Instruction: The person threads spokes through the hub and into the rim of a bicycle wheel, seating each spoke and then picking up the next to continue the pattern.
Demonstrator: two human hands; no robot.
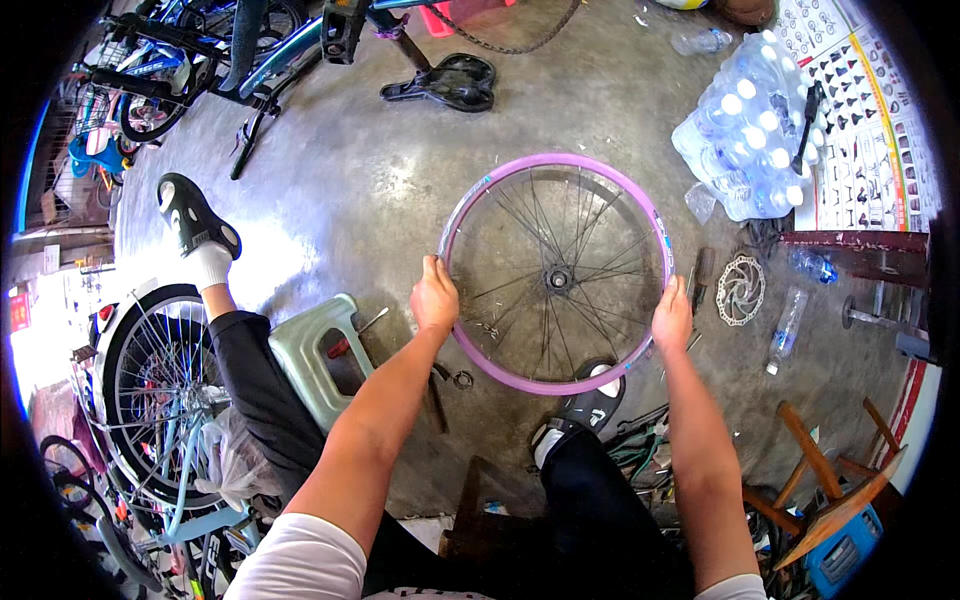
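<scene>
A purple-rimmed bicycle wheel [560, 386] without a tyre is held out in front of me above the floor. Dark spokes run from its rim to a black hub [557, 279]. My left hand [435, 297] is closed on the rim at the left side. On the opposite side, my right hand [672, 316] grips the rim, fingers wrapped round its edge. Through the spokes the grey floor shows. A brake disc [740, 291] lies on the floor right of my right hand. Below my left hand is a small metal ring [462, 380].
A green plastic stool [318, 350] stands left of my arm, with a screwdriver [374, 320] beside it. Packed water bottles [745, 130] sit far right. An upturned bike with a black saddle [455, 82] is at the top. A tipped wooden stool [835, 500] lies lower right.
</scene>
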